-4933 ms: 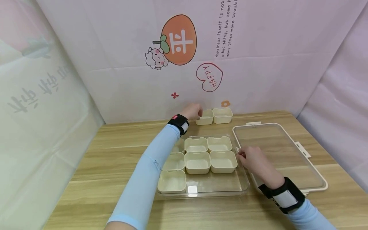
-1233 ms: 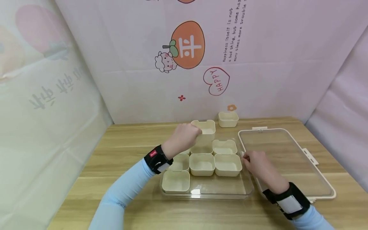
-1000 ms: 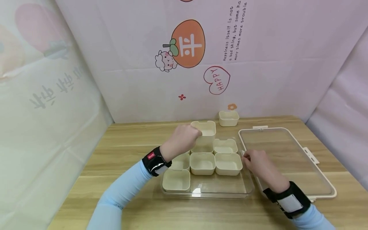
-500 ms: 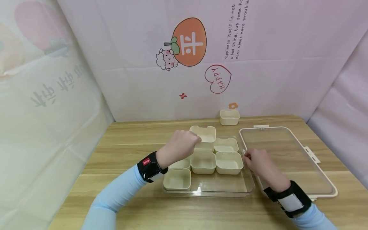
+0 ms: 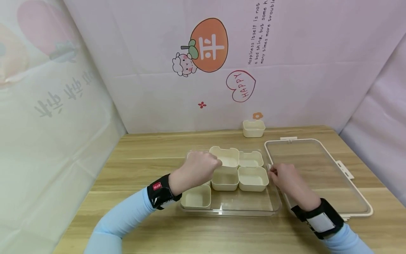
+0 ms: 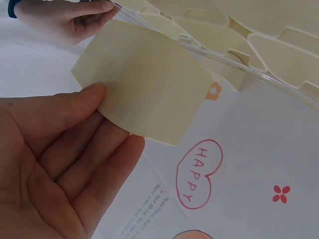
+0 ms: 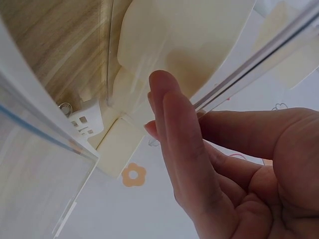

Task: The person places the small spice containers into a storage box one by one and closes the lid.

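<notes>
Fingers of the left hand [image 5: 198,167] are curled around a cream cup [image 5: 226,156] above the clear tray [image 5: 247,204]; its rim is pinched by the right hand [image 5: 283,176].

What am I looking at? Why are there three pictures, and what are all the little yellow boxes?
These are a person's two hands at work, filmed by three cameras. The big picture comes from a camera on the person's head, looking down at a wooden table. The other two come from cameras strapped to the wrists, so they look odd and very close.

On the table is a clear tray with small cream cups sitting in it in rows. The left hand holds one cream cup by its edge, just above the tray; the left wrist picture shows that cup's underside. The right hand holds the tray's right edge. Beside it lies the clear lid, flat on the table. One more cup waits by the back wall.
</notes>
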### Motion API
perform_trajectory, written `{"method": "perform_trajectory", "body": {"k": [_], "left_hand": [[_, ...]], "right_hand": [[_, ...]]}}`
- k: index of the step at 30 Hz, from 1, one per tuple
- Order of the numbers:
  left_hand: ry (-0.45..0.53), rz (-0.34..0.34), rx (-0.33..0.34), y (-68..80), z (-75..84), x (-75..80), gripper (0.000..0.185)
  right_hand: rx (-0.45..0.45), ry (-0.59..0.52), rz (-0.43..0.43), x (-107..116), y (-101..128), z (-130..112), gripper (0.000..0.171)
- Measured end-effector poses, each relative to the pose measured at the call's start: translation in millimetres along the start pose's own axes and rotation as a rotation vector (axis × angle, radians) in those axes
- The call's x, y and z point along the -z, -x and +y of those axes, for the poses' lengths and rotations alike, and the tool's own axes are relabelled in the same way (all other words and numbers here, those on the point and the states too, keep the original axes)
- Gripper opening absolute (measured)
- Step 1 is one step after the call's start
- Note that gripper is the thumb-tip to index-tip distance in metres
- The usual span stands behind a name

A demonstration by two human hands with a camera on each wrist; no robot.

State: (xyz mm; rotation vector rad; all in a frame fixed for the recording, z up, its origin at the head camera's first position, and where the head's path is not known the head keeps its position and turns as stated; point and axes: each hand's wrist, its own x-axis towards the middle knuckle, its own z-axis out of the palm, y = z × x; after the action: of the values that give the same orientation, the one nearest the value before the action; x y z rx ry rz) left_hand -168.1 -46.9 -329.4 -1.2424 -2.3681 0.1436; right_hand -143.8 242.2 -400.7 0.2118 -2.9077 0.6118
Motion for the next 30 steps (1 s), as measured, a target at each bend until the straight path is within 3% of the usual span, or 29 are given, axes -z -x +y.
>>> {"method": "perform_trajectory", "body": {"k": [6,17,25,30], "left_hand": [[0.034,-0.022,-0.061,5.1,7.8,4.0,0.03],[0.04,-0.1,-0.097,16.3,22.4,14.8,0.022],[0.011,-0.084,-0.143,21.3,29.2,14.8,0.022],[0.007,-0.107,-0.157,25.8,34.5,14.7,0.02]], "right_hand": [[0.002,-0.003,0.003,0,0,-1,0.015],[0.005,-0.007,0.009,0,-1,0,0.015],[0.01,0.004,0.0,2,-2,0,0.015],[0.005,0.008,-0.012,2,-1,0,0.014]]}}
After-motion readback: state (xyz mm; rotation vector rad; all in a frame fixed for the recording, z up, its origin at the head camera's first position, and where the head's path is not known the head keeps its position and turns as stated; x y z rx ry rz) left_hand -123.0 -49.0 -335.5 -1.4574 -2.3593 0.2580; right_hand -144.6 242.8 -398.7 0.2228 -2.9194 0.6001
